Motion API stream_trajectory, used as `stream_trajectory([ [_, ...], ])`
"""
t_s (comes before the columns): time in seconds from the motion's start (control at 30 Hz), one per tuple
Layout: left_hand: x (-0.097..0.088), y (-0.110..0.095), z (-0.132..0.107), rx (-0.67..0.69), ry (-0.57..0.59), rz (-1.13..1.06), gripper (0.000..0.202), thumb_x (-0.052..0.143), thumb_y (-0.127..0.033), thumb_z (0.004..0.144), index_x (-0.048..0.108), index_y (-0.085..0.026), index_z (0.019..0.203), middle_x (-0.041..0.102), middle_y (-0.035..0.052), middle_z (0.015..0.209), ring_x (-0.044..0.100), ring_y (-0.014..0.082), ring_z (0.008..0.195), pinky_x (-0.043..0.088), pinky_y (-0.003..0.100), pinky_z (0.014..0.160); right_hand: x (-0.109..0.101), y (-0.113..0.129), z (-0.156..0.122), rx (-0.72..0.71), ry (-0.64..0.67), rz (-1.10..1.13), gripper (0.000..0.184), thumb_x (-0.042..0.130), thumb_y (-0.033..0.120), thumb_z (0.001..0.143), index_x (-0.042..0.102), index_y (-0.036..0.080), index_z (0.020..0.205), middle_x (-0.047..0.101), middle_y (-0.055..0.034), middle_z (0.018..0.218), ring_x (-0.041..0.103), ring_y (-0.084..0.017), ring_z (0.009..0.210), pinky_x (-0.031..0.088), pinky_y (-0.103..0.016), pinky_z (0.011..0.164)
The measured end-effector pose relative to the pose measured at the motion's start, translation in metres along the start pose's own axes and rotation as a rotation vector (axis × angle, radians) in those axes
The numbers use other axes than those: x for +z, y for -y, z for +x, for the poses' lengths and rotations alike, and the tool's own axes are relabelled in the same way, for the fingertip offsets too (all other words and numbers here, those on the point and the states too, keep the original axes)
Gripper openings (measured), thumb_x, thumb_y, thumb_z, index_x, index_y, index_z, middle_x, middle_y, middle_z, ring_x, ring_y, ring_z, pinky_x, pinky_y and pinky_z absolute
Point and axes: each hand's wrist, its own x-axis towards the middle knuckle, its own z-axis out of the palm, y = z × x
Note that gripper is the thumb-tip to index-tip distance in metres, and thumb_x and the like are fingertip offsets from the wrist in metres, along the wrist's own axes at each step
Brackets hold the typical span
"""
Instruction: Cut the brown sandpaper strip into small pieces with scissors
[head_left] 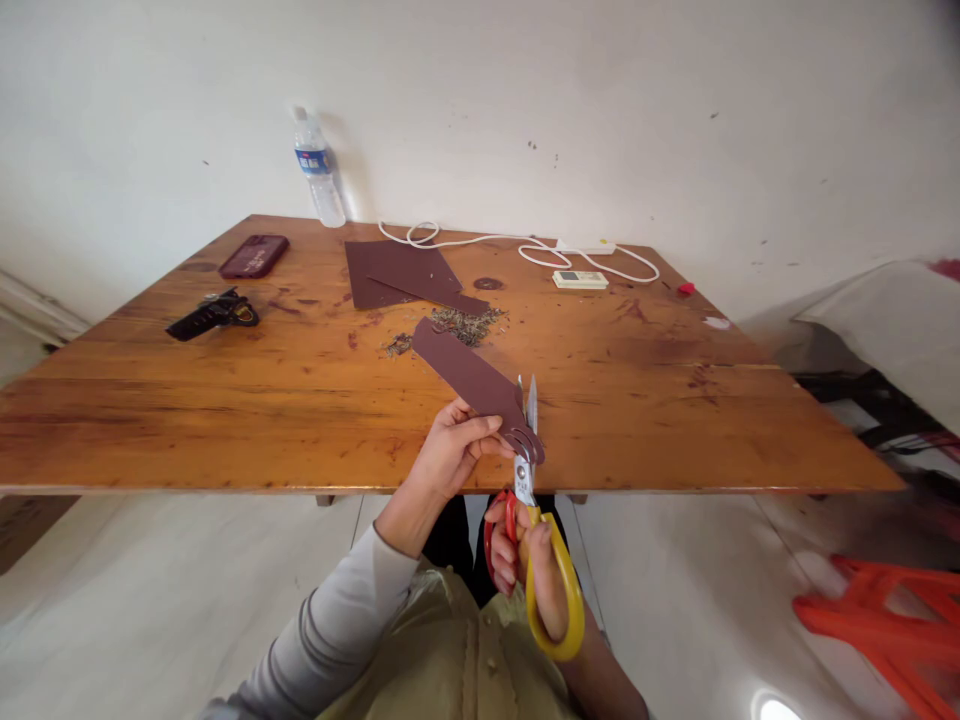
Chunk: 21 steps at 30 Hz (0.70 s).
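My left hand (459, 445) pinches a strip of maroon card (472, 375) near its lower end, thumb on top. My right hand (532, 560) grips a pair of scissors (556, 600) with one yellow and one red handle, the thumb through the yellow loop. The scissor blades stand slightly apart around the strip's near end, where curved cuts show. Beyond the strip's far end lies a heap of small dry flakes (469, 323). A larger maroon sheet (390, 268) with a narrow piece on it lies farther back on the table.
The wooden table (300, 420) meets a white wall. On it are a water bottle (319, 170), a phone (255, 257), a black strapped item (214, 313), a white cable (480, 238) and a small white device (580, 280). An orange plastic stool (862, 610) is at lower right.
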Motion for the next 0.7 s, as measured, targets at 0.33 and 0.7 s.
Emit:
stream_trajectory([
  [0.33, -0.001, 0.002, 0.001, -0.01, 0.0, 0.014, 0.032, 0.096, -0.027, 0.061, 0.072, -0.014, 0.076, 0.073, 0.002, 0.058, 0.068, 0.014, 0.047, 0.061, 0.025, 0.053, 0.008, 0.006, -0.002, -0.024, -0.073, -0.097, 0.09, 0.072, 0.101, 0.057, 0.068, 0.018, 0.092, 0.04, 0.0114, 0.056, 0.029, -0.005, 0.043, 0.031, -0.018, 0.039],
  [0.7, 0.001, 0.0, 0.0, -0.005, -0.013, 0.028, 0.032, 0.096, -0.026, 0.061, 0.072, -0.014, 0.078, 0.073, 0.0007, 0.065, 0.068, 0.014, 0.05, 0.063, 0.027, 0.056, 0.011, 0.004, -0.004, -0.019, -0.1, -0.012, 0.083, 0.075, 0.097, 0.06, 0.065, 0.02, 0.089, 0.04, 0.0122, 0.054, 0.028, -0.005, 0.042, 0.03, -0.016, 0.037],
])
